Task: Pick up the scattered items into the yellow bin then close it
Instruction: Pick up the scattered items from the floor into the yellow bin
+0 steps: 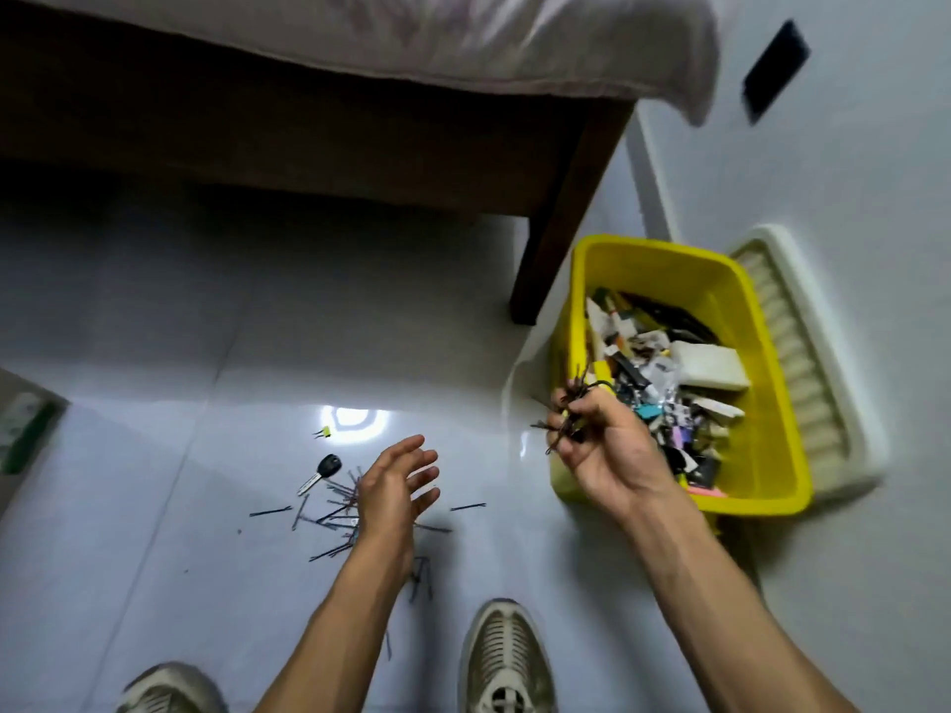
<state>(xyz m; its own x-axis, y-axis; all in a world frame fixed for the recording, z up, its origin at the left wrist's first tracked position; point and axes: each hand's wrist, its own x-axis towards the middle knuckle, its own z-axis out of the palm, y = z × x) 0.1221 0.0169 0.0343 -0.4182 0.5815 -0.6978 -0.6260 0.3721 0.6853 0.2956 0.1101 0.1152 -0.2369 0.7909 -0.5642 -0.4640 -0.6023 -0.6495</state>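
Note:
The yellow bin (761,429) stands open on the white floor at the right, filled with several small mixed items. My right hand (602,445) is shut on a bunch of hair pins (566,414) at the bin's near left rim. My left hand (396,486) hovers open, fingers apart, over a scattered pile of hair pins (329,512) on the floor. A key with a black head (321,473) lies just left of that pile. A tiny yellow-green piece (324,432) sits farther back. More pins (422,578) lie near my left forearm.
A cream lid (808,362) leans against the wall behind the bin. A dark wooden bed leg (561,213) stands left of the bin, with bedding above. My two shoes (507,661) are at the bottom. A green object (25,429) sits at the left edge.

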